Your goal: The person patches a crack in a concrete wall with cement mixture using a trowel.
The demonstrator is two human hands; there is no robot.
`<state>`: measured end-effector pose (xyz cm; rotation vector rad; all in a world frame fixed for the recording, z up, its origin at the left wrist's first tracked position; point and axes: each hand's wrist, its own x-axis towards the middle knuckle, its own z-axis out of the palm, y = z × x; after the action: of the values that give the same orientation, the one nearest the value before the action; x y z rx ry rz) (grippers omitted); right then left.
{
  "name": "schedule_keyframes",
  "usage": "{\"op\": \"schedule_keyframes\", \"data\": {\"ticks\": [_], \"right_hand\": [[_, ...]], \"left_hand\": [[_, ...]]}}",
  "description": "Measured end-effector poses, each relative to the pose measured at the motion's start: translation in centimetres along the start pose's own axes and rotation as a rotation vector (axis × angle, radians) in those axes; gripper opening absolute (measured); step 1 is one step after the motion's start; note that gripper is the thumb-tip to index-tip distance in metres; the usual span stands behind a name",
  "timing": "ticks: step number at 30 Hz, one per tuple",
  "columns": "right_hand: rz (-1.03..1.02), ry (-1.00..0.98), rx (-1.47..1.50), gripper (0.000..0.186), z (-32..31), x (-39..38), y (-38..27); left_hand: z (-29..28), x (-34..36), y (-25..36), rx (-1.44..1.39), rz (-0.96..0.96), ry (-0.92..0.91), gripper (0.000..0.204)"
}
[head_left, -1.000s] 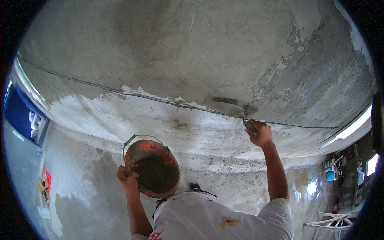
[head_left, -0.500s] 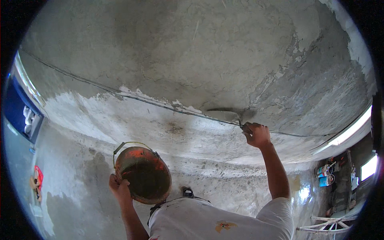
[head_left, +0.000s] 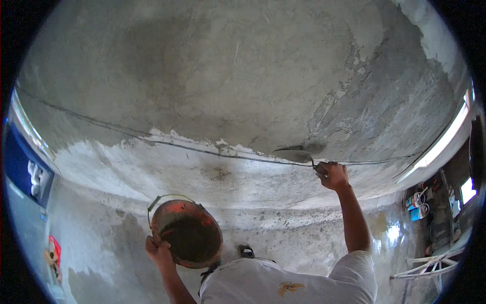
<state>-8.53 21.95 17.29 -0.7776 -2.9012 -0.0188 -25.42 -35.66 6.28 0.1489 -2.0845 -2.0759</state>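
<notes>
My left hand (head_left: 158, 251) grips the rim of a round, orange-stained bucket (head_left: 187, 233), dark with mortar inside; its wire handle stands up above the rim. My right hand (head_left: 331, 176), raised, is shut on the handle of a trowel (head_left: 296, 155). The trowel's blade lies at the grey plastered surface (head_left: 253, 91), just along a long dark line (head_left: 228, 156), like a cable or groove, that runs across it. Below that line the surface is paler and patchy. A dark smudge shows by the blade.
At the left are a blue opening (head_left: 23, 157) with white objects and a red item (head_left: 55, 245) below. At the right are bright window strips (head_left: 438, 144), stacked buckets (head_left: 416, 207) and a white metal frame (head_left: 430, 268). My white shirt fills the lower middle.
The view has shifted, so the bucket and both hands appear lower in the picture than half a second ago. The trowel stays along the line, with both grips unchanged.
</notes>
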Motion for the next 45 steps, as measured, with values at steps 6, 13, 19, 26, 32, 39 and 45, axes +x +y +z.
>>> {"op": "schedule_keyframes", "data": {"ticks": [6, 13, 19, 26, 32, 39, 45], "right_hand": [[-0.248, 0.305, 0.163, 0.028, 0.6, 0.0, -2.9], [-0.134, 0.167, -0.12, 0.03, 0.8, 4.9, -4.0], [-0.082, 0.313, 0.147, 0.038, -3.4, 2.0, -4.2], [-0.143, 0.113, -0.062, 0.029, 0.7, 3.8, -5.0], [-0.075, 0.385, 0.177, 0.041, -2.6, 3.0, -4.9], [0.058, 0.46, 0.433, 0.027, 1.0, -7.9, -4.3], [0.587, 0.404, 0.629, 0.02, 19.6, -22.4, -12.2]], "left_hand": [[0.3, 1.6, -1.5, 0.147, 0.022, -0.03, 0.032], [0.4, 3.4, -4.0, 0.055, 0.01, -0.09, 0.037], [0.0, 2.9, -1.6, 0.096, -0.032, -0.043, 0.037], [-1.2, 3.2, -4.4, 0.056, 0.025, -0.091, 0.035], [-1.9, 2.4, -4.1, 0.079, -0.03, -0.033, 0.037], [-2.5, 2.6, -3.6, 0.035, -0.105, -0.036, 0.036], [-2.3, 3.7, -3.3, 0.073, -0.088, -0.071, 0.033]]}}
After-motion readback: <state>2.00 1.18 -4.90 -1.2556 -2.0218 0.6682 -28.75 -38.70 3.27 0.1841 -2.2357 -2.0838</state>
